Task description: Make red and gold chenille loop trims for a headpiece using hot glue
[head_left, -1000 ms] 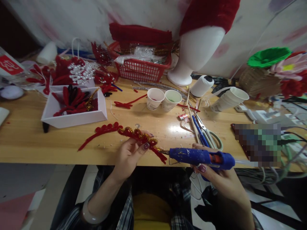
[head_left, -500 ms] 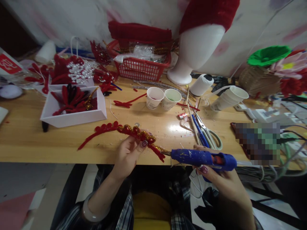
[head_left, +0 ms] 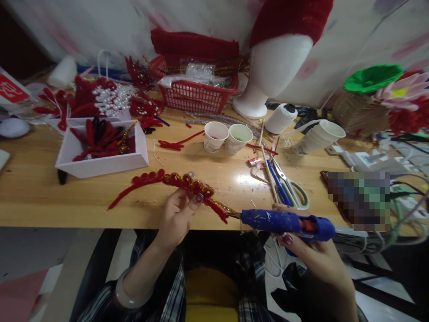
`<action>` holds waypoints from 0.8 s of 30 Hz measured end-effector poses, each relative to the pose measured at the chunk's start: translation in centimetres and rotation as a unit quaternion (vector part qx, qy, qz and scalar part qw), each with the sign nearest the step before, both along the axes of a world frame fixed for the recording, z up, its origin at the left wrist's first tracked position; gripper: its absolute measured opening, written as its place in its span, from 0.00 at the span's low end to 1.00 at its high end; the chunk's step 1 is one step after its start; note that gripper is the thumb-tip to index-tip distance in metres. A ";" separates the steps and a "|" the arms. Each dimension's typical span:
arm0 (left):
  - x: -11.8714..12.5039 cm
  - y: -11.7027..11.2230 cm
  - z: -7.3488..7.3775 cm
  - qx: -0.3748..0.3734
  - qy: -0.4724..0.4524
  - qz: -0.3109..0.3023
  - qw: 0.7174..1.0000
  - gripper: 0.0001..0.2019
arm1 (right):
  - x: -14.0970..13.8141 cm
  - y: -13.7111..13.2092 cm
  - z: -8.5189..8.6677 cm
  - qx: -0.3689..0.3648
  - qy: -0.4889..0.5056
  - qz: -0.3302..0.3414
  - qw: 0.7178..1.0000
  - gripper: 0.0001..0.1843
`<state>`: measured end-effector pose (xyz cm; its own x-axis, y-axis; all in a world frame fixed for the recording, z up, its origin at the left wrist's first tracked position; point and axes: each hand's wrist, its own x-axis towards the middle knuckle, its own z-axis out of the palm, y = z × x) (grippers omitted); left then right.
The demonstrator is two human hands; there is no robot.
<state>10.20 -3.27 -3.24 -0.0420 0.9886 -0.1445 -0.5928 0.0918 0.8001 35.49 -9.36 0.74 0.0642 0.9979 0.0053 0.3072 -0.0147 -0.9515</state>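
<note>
At the centre I see a trim point(head_left: 187, 182) in deep red and glittering gold, and right of it a blue glue gun point(head_left: 270, 219). The surface point(head_left: 83, 203) is honey-tan wood. Upper centre, I get a red lattice basket point(head_left: 194, 97) and a white mannequin head point(head_left: 278, 67) under a dark red cap point(head_left: 291, 20). Lower left, the sleeve point(head_left: 95, 306) is dark plaid with pale lines. At right, a pink flower point(head_left: 389, 95) has a yellow middle. The greyish wall point(head_left: 107, 24) carries blurred blotches, pink as far as I can tell.
</note>
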 end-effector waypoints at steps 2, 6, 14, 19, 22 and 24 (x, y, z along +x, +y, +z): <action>0.0 0.0 0.0 -0.004 -0.005 0.004 1.000 0.17 | 0.4 -0.1 -0.2 0.005 -0.011 0.014 1.000 0.15; 0.0 0.1 0.0 -0.011 -0.020 0.014 1.000 0.16 | 0.5 0.1 -0.2 0.045 -0.041 0.022 0.998 0.15; 0.1 0.2 0.0 -0.039 -0.059 0.031 0.997 0.16 | -1.5 1.7 2.4 0.103 -0.087 0.111 0.985 0.16; 0.1 0.2 0.3 -0.057 -0.071 0.033 0.995 0.16 | -1.7 2.1 2.9 0.129 -0.117 0.152 0.973 0.19; 0.1 0.1 0.4 -0.059 -0.073 0.032 0.995 0.17 | -2.0 2.3 3.0 0.129 -0.118 0.166 0.971 0.22; 0.1 0.1 0.4 -0.056 -0.076 0.030 0.995 0.17 | -2.1 2.3 3.0 0.144 -0.130 0.153 0.969 0.21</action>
<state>10.27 -3.12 -2.85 -0.0691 0.9626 -0.2618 -0.7128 0.1360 0.6881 33.36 -7.01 3.78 -0.2762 0.9243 0.2632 0.4853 0.3705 -0.7920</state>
